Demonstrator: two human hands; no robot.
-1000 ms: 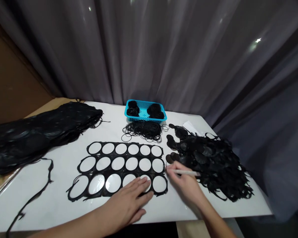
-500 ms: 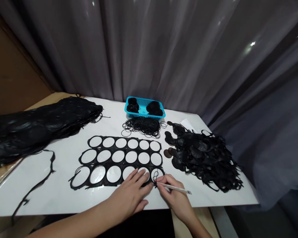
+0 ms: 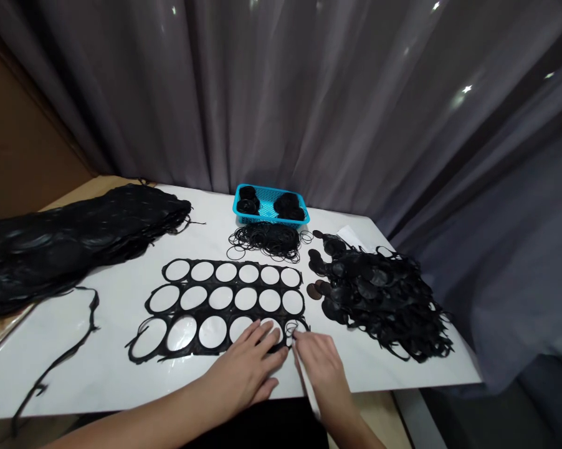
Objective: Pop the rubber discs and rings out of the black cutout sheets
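Observation:
My left hand (image 3: 250, 362) lies flat with fingers spread over the near row of a black rubber sheet (image 3: 201, 341) with rows of round holes. Its fingertips rest around the fifth hole. Beside it, my right hand (image 3: 322, 365) is closed on slim white tweezers (image 3: 308, 385), their back end pointing down toward the table's near edge. The tweezers' tips are hidden by the fingers. A thin black ring (image 3: 291, 327) shows at my right fingertips, over the last hole of the near row.
A blue basket (image 3: 269, 219) with black pieces stands at the back. Before it lies a heap of thin black rings (image 3: 266, 241). Black discs and scraps (image 3: 384, 293) are piled at right. Stacked black sheets (image 3: 75, 240) and a loose strip (image 3: 70, 350) lie at left.
My right hand has turned over, swinging the tweezers' back end from pointing right to pointing down toward me. The thin ring has shifted slightly. My left hand keeps its place.

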